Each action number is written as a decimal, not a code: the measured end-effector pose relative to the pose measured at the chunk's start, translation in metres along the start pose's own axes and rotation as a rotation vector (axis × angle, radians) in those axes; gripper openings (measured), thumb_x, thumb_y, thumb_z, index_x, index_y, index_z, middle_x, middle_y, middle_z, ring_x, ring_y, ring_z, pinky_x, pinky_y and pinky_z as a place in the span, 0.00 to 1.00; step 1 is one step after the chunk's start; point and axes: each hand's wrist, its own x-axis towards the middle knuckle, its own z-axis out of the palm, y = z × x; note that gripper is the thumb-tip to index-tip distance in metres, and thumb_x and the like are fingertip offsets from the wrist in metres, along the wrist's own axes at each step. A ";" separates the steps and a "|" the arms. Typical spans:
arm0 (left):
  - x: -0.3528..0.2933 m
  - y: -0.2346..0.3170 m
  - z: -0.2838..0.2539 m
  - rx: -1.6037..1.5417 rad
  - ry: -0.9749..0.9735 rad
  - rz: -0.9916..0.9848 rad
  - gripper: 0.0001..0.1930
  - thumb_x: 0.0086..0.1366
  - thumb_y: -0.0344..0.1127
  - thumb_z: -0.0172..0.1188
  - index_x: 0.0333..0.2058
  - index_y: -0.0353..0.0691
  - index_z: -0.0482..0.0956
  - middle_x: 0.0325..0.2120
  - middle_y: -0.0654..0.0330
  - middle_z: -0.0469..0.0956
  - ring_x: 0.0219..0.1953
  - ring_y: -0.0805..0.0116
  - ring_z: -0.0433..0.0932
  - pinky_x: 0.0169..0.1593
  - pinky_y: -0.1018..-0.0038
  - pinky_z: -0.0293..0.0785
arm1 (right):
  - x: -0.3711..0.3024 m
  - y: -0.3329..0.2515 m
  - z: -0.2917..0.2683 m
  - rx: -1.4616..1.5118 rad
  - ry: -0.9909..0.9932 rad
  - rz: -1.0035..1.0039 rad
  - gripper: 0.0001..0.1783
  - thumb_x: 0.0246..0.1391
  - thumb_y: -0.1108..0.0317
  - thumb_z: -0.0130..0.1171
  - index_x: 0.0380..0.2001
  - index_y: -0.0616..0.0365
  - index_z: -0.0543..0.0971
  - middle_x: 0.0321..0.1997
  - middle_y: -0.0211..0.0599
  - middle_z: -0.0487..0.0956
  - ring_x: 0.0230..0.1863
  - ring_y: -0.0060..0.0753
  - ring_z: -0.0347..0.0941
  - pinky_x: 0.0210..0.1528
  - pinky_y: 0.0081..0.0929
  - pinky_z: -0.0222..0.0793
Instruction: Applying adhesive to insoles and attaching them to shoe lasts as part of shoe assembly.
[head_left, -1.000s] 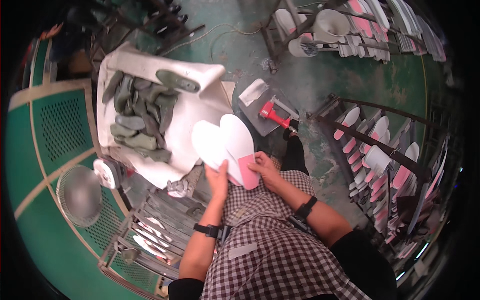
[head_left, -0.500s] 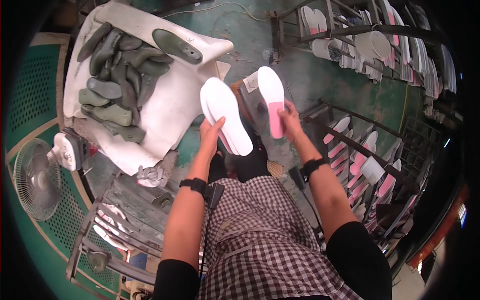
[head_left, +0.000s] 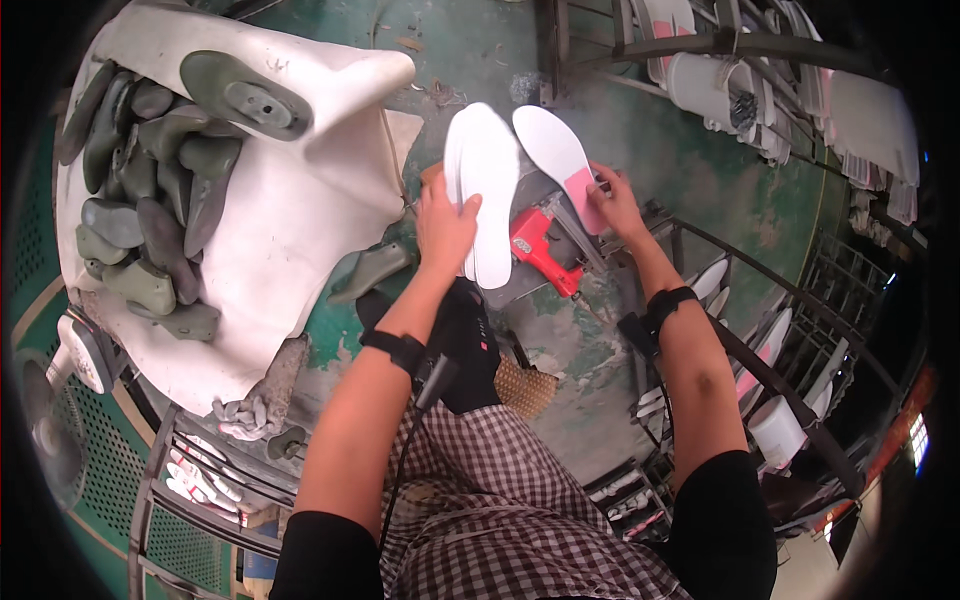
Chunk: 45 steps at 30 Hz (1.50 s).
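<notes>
My left hand (head_left: 447, 225) is closed round a small stack of white insoles (head_left: 490, 190), thumb on the top face and fingers out of sight beneath. To the right, my right hand (head_left: 617, 206) grips the heel of a single white insole with a pink heel patch (head_left: 552, 148), its toe leaning toward the stack. The two lots of insoles are close together at the toes. Below and between them a red staple gun (head_left: 545, 250) lies on a grey surface, apart from both hands. A dark green shoe last (head_left: 372, 272) lies left of my left wrist.
A pale sheet (head_left: 290, 200) on the left carries a heap of dark green shoe lasts (head_left: 165, 230) and one larger last (head_left: 247, 95). Metal racks with insoles stand on the right, with white buckets (head_left: 712, 88) among them. A fan (head_left: 55, 430) is at lower left.
The view has shifted, and the red staple gun now shows. Both hands have brought their insoles closer together; the right one has tilted, toe to the left. Both hands keep their hold.
</notes>
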 end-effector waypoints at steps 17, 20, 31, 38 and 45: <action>-0.196 -0.018 -0.209 0.618 -0.099 0.033 0.29 0.65 0.38 0.62 0.64 0.41 0.68 0.55 0.50 0.72 0.58 0.50 0.72 0.61 0.61 0.66 | -0.140 -0.141 0.122 -0.085 -0.094 -1.043 0.27 0.45 0.71 0.67 0.52 0.59 0.77 0.43 0.42 0.79 0.43 0.48 0.76 0.43 0.38 0.73; -0.301 -0.066 -0.217 1.066 0.120 0.199 0.35 0.61 0.39 0.65 0.65 0.41 0.65 0.63 0.47 0.64 0.64 0.46 0.64 0.68 0.57 0.58 | -0.217 -0.139 0.195 -0.202 -0.387 -1.078 0.39 0.45 0.58 0.71 0.61 0.55 0.70 0.54 0.42 0.72 0.49 0.47 0.72 0.45 0.40 0.74; -0.485 -0.163 -0.245 0.664 1.161 0.341 0.07 0.57 0.21 0.55 0.35 0.33 0.79 0.29 0.52 0.80 0.33 0.59 0.80 0.40 0.69 0.74 | -0.265 -0.179 0.245 -0.123 -0.010 -1.085 0.06 0.58 0.61 0.57 0.36 0.49 0.76 0.22 0.44 0.79 0.27 0.52 0.78 0.28 0.46 0.71; -0.429 -0.123 -0.244 0.969 1.114 0.350 0.25 0.57 0.28 0.60 0.56 0.44 0.76 0.57 0.49 0.70 0.62 0.47 0.65 0.63 0.52 0.59 | -0.097 -0.105 0.360 -0.536 -0.335 -0.705 0.35 0.51 0.53 0.69 0.61 0.47 0.70 0.48 0.46 0.80 0.45 0.50 0.78 0.46 0.42 0.74; -0.438 -0.170 -0.231 0.767 0.910 0.188 0.23 0.59 0.38 0.59 0.54 0.36 0.76 0.59 0.47 0.69 0.64 0.41 0.63 0.65 0.51 0.58 | -0.085 0.006 0.466 -0.985 -0.568 -1.001 0.61 0.34 0.55 0.79 0.71 0.39 0.55 0.66 0.48 0.64 0.64 0.53 0.64 0.64 0.49 0.63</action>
